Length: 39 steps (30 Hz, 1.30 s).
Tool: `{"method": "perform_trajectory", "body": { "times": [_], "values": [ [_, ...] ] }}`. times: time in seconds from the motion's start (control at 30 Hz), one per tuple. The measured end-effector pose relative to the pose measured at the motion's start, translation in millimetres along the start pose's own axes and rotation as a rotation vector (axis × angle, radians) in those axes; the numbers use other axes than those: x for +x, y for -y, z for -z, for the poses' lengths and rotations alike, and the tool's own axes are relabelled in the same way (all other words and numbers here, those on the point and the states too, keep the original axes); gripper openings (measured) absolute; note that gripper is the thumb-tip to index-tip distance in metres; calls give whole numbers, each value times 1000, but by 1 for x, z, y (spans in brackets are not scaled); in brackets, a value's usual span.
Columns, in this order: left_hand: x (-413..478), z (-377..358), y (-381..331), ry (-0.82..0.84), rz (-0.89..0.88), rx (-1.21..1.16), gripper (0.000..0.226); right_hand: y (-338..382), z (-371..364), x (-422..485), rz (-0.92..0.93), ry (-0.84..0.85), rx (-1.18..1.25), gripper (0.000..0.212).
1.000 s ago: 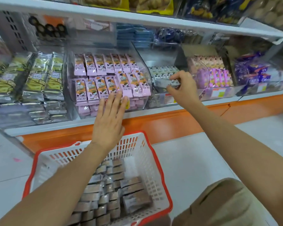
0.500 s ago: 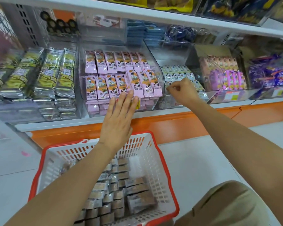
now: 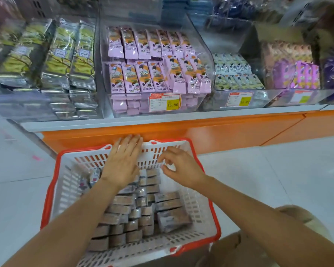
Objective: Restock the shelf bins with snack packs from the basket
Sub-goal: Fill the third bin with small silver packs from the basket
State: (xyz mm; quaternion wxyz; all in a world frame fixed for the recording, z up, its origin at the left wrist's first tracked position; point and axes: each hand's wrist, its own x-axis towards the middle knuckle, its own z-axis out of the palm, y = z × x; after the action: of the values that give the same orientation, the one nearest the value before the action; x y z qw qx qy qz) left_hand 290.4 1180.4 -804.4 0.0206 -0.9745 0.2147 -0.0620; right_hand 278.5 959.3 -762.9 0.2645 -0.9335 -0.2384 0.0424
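A white basket with a red rim (image 3: 52, 191) stands on the floor below the shelf, holding several brownish snack packs (image 3: 137, 214). My left hand (image 3: 123, 160) hovers flat over the basket's far end, fingers straight, holding nothing. My right hand (image 3: 181, 168) is beside it over the basket, fingers loosely curled and empty. On the shelf a clear bin (image 3: 206, 53) is full of pink snack packs (image 3: 152, 68). To its right another clear bin (image 3: 258, 99) holds small white and green packs (image 3: 237, 74).
Silver and yellow packs (image 3: 52, 60) fill the bin at the left. Pink and purple packs (image 3: 297, 72) sit in bins at the right. An orange shelf base (image 3: 239, 130) runs behind the basket. My knee (image 3: 249, 245) is at lower right on the white floor.
My right hand has left the white-pack bin and come down over the basket. My left hand has dropped from the pink bin's front to the basket. The view has tilted downward.
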Motion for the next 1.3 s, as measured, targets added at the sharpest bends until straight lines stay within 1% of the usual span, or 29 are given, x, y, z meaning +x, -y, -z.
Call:
{"method": "perform_trajectory", "body": {
  "times": [0.07, 0.17, 0.23, 0.27, 0.3, 0.33, 0.37, 0.4, 0.43, 0.47, 0.5, 0.53, 0.57, 0.6, 0.63, 0.67, 0.7, 0.77, 0.83, 0.9, 1.0, 1.07, 1.13, 1.2, 1.27, 1.3],
  "values": [
    [-8, -18, 7, 32, 48, -17, 91, -7, -36, -9, -7, 256, -10, 22],
    [-17, -41, 11, 74, 77, -21, 88, -13, -81, -28, -40, 652, -95, 43],
    [-20, -52, 12, 80, 82, -25, 90, -22, -101, -39, -56, 829, -175, 53],
    [-20, -56, 13, 80, 87, -27, 93, -25, -108, -44, -30, 885, -236, 57],
    [-20, -60, 12, 84, 90, -31, 95, -29, -114, -49, 26, 925, -308, 59],
    [-20, -62, 12, 86, 92, -40, 96, -33, -119, -53, 60, 931, -343, 52],
    [-20, -64, 11, 85, 94, -52, 97, -35, -122, -54, 86, 890, -324, 33],
    [-19, -65, 10, 85, 97, -59, 97, -33, -120, -52, 55, 848, -305, 13],
    [-19, -65, 9, 92, 98, -56, 96, -26, -121, -51, -61, 796, -212, 12],
    [-19, -67, 9, 95, 94, -48, 96, -24, -123, -51, -198, 804, -72, 15],
    [-20, -68, 9, 99, 90, -43, 96, -22, -121, -52, -232, 829, -18, 16],
    [-20, -69, 11, 101, 93, -34, 96, -22, -116, -48, -129, 851, -108, 18],
    [-19, -67, 11, 109, 99, -20, 96, -26, -111, -48, 43, 839, -232, 25],
    [-19, -62, 11, 126, 104, -12, 96, -26, -106, -46, 176, 882, -315, 38],
    [-18, -56, 11, 136, 103, -1, 96, -25, -99, -43, 134, 919, -315, 50],
    [-17, -51, 9, 149, 95, 17, 93, -28, -93, -41, 77, 891, -332, 56],
    [-17, -45, 8, 166, 99, 51, 89, -27, -83, -37, 2, 828, -294, 56],
    [-15, -30, 4, 143, 92, 70, 82, -25, -60, -30, -58, 651, -150, 49],
    [-13, -16, 0, 23, 74, 38, 81, -20, -30, -28, -89, 487, -36, 39],
    [-10, -1, -5, -99, 41, 5, 82, -12, 4, -31, -72, 285, 51, 30],
    [1, 33, -15, -341, -23, -56, 80, 8, 62, -40, -50, -61, 182, 26],
    [11, 55, -20, -437, -26, -65, 73, 21, 102, -44, -21, -276, 198, 21],
    [24, 71, -22, -480, -22, -48, 71, 25, 139, -46, 8, -488, 173, 18],
    [37, 84, -22, -480, -11, -22, 78, 23, 172, -43, 0, -673, 201, 16],
    [47, 94, -22, -441, 21, 10, 87, 16, 195, -31, -6, -817, 188, 17],
    [50, 97, -23, -419, 38, 23, 92, 10, 203, -22, -14, -864, 170, 17]
  ]
}}
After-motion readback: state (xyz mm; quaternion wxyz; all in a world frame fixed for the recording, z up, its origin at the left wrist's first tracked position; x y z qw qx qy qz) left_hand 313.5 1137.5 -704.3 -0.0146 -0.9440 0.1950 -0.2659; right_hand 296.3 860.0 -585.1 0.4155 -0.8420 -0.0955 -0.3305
